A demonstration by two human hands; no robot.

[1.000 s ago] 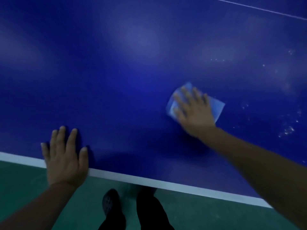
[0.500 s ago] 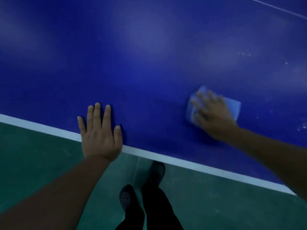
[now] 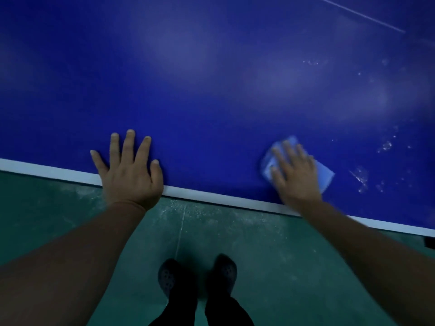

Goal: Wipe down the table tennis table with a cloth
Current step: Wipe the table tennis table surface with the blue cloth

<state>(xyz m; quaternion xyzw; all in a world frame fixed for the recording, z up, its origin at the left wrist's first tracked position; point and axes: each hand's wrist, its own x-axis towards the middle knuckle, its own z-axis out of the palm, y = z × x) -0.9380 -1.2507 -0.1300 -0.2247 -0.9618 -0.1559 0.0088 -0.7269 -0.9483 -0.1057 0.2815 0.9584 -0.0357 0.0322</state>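
The dark blue table tennis table [image 3: 211,78] fills the upper part of the view, its white edge line [image 3: 211,196] running across in front of me. My right hand [image 3: 295,172] presses flat, fingers straight, on a light blue folded cloth [image 3: 326,177] close to the near edge. My left hand [image 3: 128,170] rests flat on the table at the edge, fingers spread, holding nothing. White specks and smears [image 3: 362,177] mark the surface just right of the cloth.
A green floor [image 3: 282,255] lies below the table edge, dusty near the table. My two dark shoes [image 3: 197,274] stand on it between my arms. A thin white line [image 3: 357,14] crosses the table at the far right.
My right hand has slid the cloth toward me, from mid-table to near the white edge. My left hand stays flat on the edge. The view has shifted so more floor shows.
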